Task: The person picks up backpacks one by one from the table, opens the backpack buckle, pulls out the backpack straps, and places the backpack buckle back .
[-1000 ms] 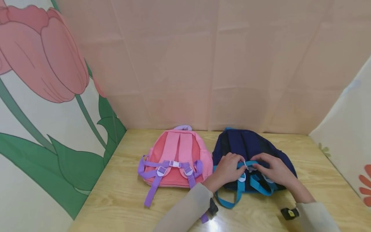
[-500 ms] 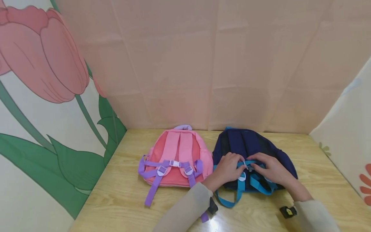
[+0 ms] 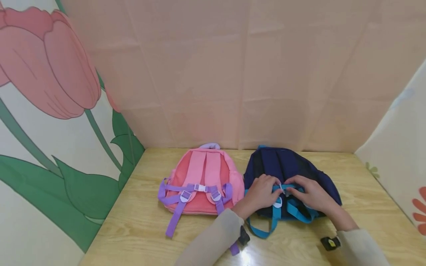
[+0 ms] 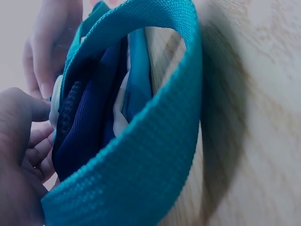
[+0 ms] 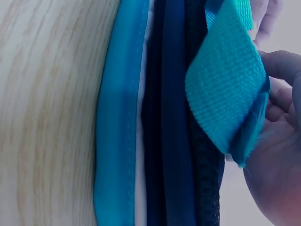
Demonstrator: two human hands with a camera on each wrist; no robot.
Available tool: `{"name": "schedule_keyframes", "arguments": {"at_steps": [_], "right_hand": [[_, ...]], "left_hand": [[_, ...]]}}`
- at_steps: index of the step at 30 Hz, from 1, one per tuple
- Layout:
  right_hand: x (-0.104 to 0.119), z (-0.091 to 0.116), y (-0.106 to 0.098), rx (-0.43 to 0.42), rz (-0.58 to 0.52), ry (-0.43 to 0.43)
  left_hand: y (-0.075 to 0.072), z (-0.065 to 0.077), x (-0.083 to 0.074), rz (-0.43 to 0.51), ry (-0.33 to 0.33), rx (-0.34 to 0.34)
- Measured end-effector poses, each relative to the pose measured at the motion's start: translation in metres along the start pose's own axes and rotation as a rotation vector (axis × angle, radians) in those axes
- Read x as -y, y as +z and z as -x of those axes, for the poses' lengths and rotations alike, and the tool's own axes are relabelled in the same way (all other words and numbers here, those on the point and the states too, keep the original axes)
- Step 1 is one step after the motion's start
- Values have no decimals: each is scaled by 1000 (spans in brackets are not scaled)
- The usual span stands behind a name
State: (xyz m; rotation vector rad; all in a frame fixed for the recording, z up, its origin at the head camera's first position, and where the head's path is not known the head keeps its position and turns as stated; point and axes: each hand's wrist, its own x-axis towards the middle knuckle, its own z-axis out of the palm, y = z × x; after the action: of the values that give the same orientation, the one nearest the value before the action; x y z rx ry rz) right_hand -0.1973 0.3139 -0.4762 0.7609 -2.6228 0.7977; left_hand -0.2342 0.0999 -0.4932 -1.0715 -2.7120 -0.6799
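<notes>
A navy backpack (image 3: 279, 159) lies on the table with its strap side up, to the right in the head view. At its middle, my left hand (image 3: 265, 191) pinches the white part of a small buckle (image 3: 281, 187) on the blue chest strap. My right hand (image 3: 311, 194) pinches the strap and the grey part from the other side, the fingertips of both hands close together. Fingers partly hide the buckle. In the left wrist view a loop of blue webbing (image 4: 141, 174) fills the front; the right wrist view shows a loose strap end (image 5: 230, 80) beside my palm.
Close on the left lies a pink backpack (image 3: 213, 166) with purple straps, its white chest buckle (image 3: 200, 188) fastened. Its loose strap ends spread over the wooden table (image 3: 133, 221), one beneath my left forearm. A pink cloth wall (image 3: 199, 74) stands behind.
My right hand has shifted slightly left, bringing its fingertips nearer the left hand at the buckle. The backpacks have stayed in place.
</notes>
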Motion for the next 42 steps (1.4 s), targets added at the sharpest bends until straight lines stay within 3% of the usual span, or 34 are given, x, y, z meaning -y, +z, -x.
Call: {"name": "schedule_keyframes", "arguments": {"at_steps": [19, 42], "right_hand": [[0, -1, 0, -15, 26, -33], [-4, 1, 3, -28, 17, -31]], "left_hand": [[-1, -2, 1, -50, 11, -7], [0, 0, 0, -42, 18, -19]]}}
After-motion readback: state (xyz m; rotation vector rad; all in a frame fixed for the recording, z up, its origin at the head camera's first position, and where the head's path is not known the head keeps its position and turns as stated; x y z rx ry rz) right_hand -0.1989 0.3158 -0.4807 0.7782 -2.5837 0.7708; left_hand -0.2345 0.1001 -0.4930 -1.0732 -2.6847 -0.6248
